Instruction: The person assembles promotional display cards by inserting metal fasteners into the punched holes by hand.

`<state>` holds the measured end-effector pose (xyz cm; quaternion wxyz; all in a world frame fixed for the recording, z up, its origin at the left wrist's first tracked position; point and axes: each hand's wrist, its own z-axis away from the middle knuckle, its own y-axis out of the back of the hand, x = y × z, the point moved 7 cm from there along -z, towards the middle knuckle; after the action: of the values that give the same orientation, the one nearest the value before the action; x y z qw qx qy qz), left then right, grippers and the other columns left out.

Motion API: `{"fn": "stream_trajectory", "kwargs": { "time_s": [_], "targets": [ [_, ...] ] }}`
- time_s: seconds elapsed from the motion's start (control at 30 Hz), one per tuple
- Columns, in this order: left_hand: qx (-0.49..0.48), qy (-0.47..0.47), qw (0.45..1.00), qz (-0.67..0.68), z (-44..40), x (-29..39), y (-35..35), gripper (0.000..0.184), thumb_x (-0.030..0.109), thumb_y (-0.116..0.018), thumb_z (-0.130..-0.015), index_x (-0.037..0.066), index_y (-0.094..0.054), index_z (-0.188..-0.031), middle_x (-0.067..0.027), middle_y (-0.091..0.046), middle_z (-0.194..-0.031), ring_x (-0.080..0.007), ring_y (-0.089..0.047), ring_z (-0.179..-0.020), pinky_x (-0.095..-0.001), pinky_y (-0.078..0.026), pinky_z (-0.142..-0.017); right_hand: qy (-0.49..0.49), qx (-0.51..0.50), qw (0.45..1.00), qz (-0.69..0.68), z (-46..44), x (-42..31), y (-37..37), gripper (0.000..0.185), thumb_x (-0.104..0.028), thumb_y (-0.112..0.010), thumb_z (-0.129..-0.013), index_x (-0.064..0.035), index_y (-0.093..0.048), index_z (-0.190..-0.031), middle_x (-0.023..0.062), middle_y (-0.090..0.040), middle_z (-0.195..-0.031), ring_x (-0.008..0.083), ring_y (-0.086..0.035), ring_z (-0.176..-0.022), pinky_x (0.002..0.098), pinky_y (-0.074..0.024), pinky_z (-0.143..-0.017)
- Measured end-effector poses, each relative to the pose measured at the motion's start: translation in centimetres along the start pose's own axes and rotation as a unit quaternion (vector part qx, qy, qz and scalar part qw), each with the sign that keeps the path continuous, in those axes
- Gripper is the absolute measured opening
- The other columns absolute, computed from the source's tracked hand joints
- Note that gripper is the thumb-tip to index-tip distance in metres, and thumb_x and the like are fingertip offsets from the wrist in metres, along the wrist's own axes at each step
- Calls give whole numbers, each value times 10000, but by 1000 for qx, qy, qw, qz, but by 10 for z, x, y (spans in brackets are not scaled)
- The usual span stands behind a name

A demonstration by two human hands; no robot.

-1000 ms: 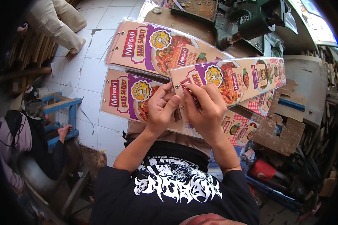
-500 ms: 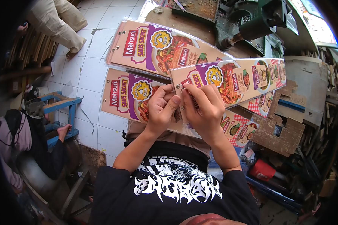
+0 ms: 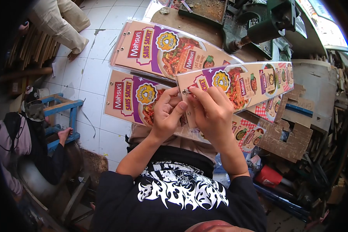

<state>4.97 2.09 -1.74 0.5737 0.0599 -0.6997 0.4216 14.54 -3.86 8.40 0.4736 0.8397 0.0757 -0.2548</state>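
A printed food-sauce sign panel [image 3: 267, 79], clear-covered with metal eyelets at its narrow end, lies tilted over other panels. My left hand [image 3: 165, 116] is closed on that end's edge, thumb toward the eyelets. With thumb and forefinger pinched, my right hand [image 3: 214, 112] holds a small thin metal piece [image 3: 187, 91] at the upper eyelet; whether it is a ring or a hook I cannot make out. Beneath are an upper stack of matching panels [image 3: 150, 44] and a lower panel [image 3: 118, 94], each with eyelets at the left end.
A dark green machine [image 3: 259, 33] with a metal tray [image 3: 207, 13] stands beyond the panels. Cut brown boards [image 3: 290, 141] and wood scraps are at right. A blue stool frame [image 3: 74, 120] and a person's hand [image 3: 65, 135] are at left; another person's trousered legs [image 3: 60, 21] show above.
My right fingers have shifted slightly at the upper eyelet, and the metal piece has turned there. The sign panel has moved very slightly; my left hand stays on its edge.
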Motion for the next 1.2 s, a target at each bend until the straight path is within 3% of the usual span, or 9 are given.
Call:
{"fn": "stream_trajectory", "kwargs": {
  "time_s": [0.23,0.5,0.83,0.93,1.2],
  "targets": [
    [0,9,999,39,-1,-3,0,328,116,-572,-976,-57,-427,-1214,-175,-652,-1097,-146,-642,-961,-255,-523,-820,-53,12,996,-71,1,9,1,177,-4,-706,-771,-19,-672,-944,93,-541,-730,266,-547,-649,364,-447,-575],
    [14,6,998,53,-2,-6,2,286,120,-594,-966,-37,-435,-1143,-191,-653,-1066,-136,-642,-944,-242,-525,-801,-149,88,962,-212,12,33,8,209,15,-749,-783,-20,-704,-983,66,-618,-765,110,-601,-622,234,-464,-525],
    [43,24,994,100,-6,-11,4,397,121,-564,-980,-52,-367,-1278,-183,-644,-1106,-157,-645,-975,-261,-526,-832,-137,121,958,-222,27,34,24,207,43,-755,-778,28,-677,-970,73,-628,-800,78,-584,-641,190,-441,-533],
    [63,44,978,194,-9,-7,0,369,140,-520,-999,-63,-394,-1280,-187,-632,-1128,-180,-657,-981,-297,-542,-852,-154,115,954,-229,29,38,20,188,33,-755,-785,27,-673,-955,73,-630,-801,72,-576,-643,188,-436,-533],
    [32,38,982,183,-9,-13,3,287,120,-469,-1016,-58,-455,-1241,-152,-639,-1109,-163,-663,-964,-300,-555,-839,-128,145,949,-247,34,40,19,192,32,-757,-782,22,-675,-955,66,-625,-785,66,-553,-624,184,-419,-517]
  ]
}}
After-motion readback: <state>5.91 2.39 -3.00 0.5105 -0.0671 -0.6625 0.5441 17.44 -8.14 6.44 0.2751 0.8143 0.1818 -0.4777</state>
